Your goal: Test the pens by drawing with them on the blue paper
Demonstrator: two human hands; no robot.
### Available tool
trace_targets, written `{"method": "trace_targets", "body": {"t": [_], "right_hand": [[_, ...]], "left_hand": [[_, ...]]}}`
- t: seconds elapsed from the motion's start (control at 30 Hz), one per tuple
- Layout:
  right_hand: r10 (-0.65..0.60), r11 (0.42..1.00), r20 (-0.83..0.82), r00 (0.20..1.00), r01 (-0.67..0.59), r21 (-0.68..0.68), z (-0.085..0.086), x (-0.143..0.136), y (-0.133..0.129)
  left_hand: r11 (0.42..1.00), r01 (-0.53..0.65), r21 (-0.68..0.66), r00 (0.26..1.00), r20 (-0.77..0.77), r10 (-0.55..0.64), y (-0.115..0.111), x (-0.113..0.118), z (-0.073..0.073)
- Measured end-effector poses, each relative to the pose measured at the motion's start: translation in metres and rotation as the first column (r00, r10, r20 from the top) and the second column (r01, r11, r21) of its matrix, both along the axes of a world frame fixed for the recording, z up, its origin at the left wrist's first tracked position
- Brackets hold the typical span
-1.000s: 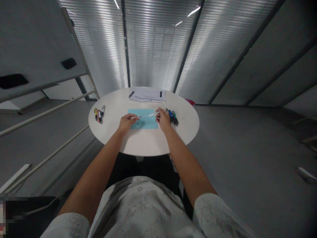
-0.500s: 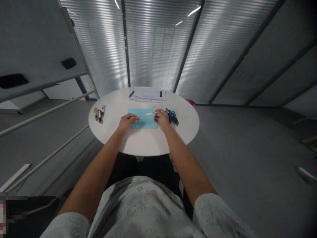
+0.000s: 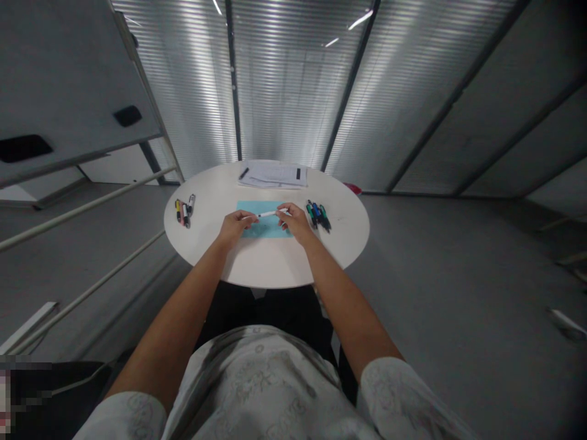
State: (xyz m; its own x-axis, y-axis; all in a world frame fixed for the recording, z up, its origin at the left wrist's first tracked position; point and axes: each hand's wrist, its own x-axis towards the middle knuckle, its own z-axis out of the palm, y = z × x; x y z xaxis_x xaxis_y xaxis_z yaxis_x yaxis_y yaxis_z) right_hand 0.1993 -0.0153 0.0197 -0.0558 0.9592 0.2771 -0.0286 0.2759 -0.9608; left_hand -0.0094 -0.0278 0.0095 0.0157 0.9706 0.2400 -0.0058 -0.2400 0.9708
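Note:
Over a light blue sheet (image 3: 267, 231) on the round white table (image 3: 266, 263), a slim white pen barrel (image 3: 268, 214) lies almost level between my two hands. My right hand (image 3: 297, 223) pinches its right end. At the barrel's left end, my left hand (image 3: 235, 226) has thumb and fingers closed on a small pen part, mostly hidden, with a dark bit showing at the fingertips. Barrel and small part now meet there; whether they are joined I cannot tell. Just right of my right hand lies a group of pens (image 3: 318, 215) with green, blue and black parts.
Several markers (image 3: 184, 211), with yellow, red, black and white on them, lie at the table's left side. White papers (image 3: 273, 175) with dark items on them rest at the far edge. A white-framed board (image 3: 68, 79) stands at the left, and window blinds (image 3: 279, 91) rise behind.
My right hand has moved left with the white barrel, closing the gap to the small part in my left hand. The left hand has stayed about where it was.

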Motion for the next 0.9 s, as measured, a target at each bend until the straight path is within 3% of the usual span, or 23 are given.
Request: {"method": "trace_targets", "body": {"t": [0.23,0.43,0.6,0.77,0.9], "right_hand": [[-0.016,1.0,0.039,0.999,0.016,-0.014,0.0019,0.0005,-0.0011],[-0.024,0.996,0.233,0.972,0.044,-0.082,-0.004,-0.0016,-0.0016],[0.036,0.99,0.086,0.996,-0.024,-0.136,0.0012,-0.0023,-0.0045],[0.029,0.991,0.122,0.992,-0.013,-0.135,0.0034,-0.0013,-0.0057],[0.039,0.986,0.046,0.998,-0.031,-0.165,0.002,-0.0013,-0.0034]], "left_hand": [[1.0,0.004,-0.007,1.0,0.03,-0.003,0.0039,-0.001,-0.0052],[1.0,0.007,-0.013,0.999,0.046,-0.006,0.0063,0.0,-0.0074],[1.0,-0.003,-0.013,0.999,0.033,0.003,0.0042,0.0004,-0.0051],[1.0,0.008,-0.006,0.999,0.041,-0.008,0.0048,-0.0007,-0.0062],[1.0,0.004,0.003,1.0,0.023,-0.004,0.0054,-0.0013,-0.0068]]}}
